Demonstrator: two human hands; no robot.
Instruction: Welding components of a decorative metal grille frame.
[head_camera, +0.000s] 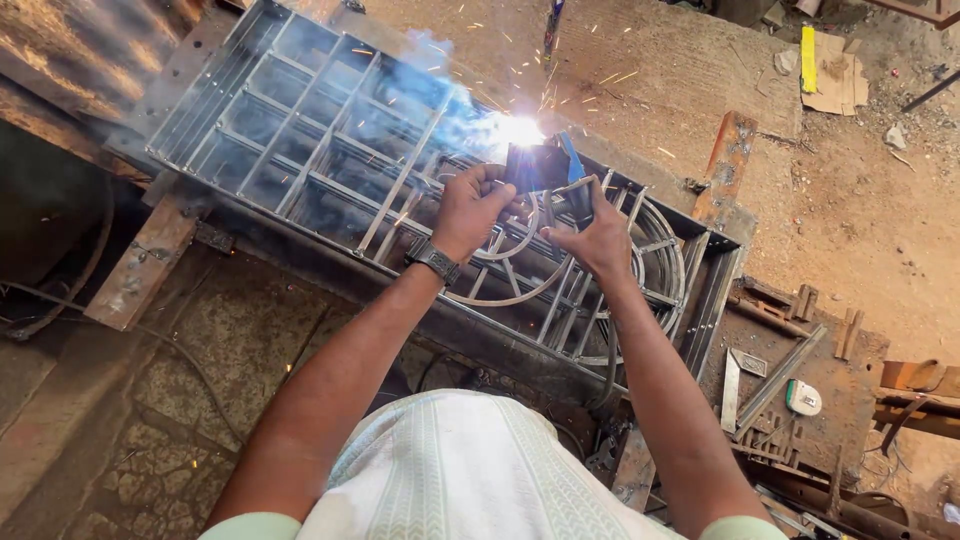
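Weld point: the arc is flaring on the far long edge of the steel window grille, just beyond your fingertips, throwing sparks and smoke.
Right hand: your right hand is gripping the electrode holder, fingers curled tight around it, and is nearer the arc.
Left hand: your left hand is closing its fingers round a dark shield, raised beside the arc.
Grille axis: it is running from the bench's far left corner towards its right end.
Room: the measuring tape and steel offcuts are lying at the right end, well apart; bare dirt ground lies beyond.
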